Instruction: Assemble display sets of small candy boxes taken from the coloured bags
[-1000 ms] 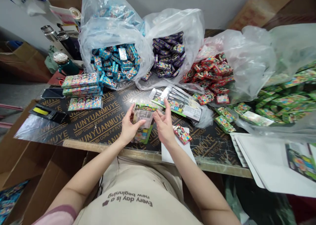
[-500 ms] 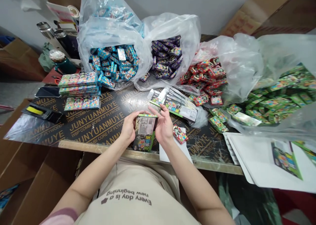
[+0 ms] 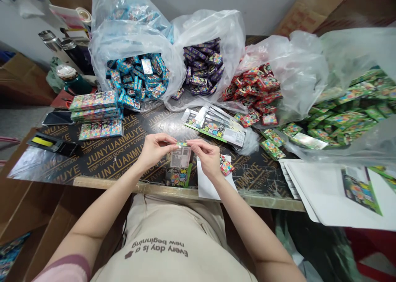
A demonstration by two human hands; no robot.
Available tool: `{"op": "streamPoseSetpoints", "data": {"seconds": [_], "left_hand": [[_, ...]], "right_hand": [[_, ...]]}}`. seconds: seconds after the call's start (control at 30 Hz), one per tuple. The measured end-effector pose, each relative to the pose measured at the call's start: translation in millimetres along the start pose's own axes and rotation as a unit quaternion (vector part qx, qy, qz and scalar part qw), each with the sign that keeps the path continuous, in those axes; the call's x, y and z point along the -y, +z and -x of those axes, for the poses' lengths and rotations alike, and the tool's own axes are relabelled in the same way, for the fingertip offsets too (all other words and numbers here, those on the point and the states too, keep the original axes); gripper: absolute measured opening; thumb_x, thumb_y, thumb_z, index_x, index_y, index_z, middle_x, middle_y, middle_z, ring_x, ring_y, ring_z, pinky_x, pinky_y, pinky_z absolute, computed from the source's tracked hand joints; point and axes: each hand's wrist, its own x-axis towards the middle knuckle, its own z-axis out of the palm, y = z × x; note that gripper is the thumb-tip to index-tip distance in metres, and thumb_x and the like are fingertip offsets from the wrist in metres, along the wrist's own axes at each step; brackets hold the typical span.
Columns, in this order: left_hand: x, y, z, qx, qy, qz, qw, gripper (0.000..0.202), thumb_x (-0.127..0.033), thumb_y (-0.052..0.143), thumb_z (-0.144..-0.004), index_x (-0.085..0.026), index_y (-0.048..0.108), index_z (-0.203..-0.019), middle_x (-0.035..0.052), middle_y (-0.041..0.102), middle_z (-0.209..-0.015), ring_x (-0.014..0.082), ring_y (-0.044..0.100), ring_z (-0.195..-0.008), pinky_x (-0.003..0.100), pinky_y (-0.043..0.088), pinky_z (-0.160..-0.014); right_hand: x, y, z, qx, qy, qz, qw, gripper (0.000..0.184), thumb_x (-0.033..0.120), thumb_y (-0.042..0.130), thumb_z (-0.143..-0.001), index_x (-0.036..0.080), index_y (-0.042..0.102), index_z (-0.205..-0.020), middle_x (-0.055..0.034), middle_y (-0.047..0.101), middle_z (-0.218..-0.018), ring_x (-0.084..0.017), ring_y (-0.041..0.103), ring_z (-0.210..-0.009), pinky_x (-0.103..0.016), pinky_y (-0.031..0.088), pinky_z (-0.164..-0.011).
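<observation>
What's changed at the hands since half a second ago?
The left hand and right hand have shifted from the carton's sides to its top edge, fingertips now close together there. The red packet and flat cartons lie as before.

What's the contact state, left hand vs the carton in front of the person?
Touching. The head view shows the left hand's fingers meeting at the carton's top edge, pinching it.
</observation>
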Motion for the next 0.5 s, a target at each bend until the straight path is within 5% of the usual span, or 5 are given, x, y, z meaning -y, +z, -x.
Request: {"op": "streamPoseSetpoints", "data": {"seconds": [0.27,0.5], "left_hand": [[-8,-5.7,-19,0.067,-0.061,-0.029,0.995,0.017,-0.029,0.080,-0.062,-0.014,0.076,-0.069,0.0060,0.073,-0.066,0.0162,0.064,-0.059,0.027,0.050,-0.063],[-17,-2.8,-5,0.077,0.087,-0.139,0.983,0.008,-0.024,0.074,-0.070,-0.017,0.074,-0.067,0.0075,0.074,-0.076,0.0180,0.068,-0.071,0.027,0.052,-0.067]], "right_hand": [[15,-5,-13,0.028,0.070,-0.016,0.997,0.021,0.037,0.081,-0.065,0.019,0.073,-0.069,-0.0005,0.071,-0.065,-0.013,0.061,-0.058,-0.027,0.050,-0.059],[20,-8,-5,0.045,0.038,0.029,0.998,0.016,0.036,0.076,-0.071,0.020,0.073,-0.070,-0.0010,0.071,-0.067,-0.014,0.061,-0.060,-0.027,0.050,-0.060]]}}
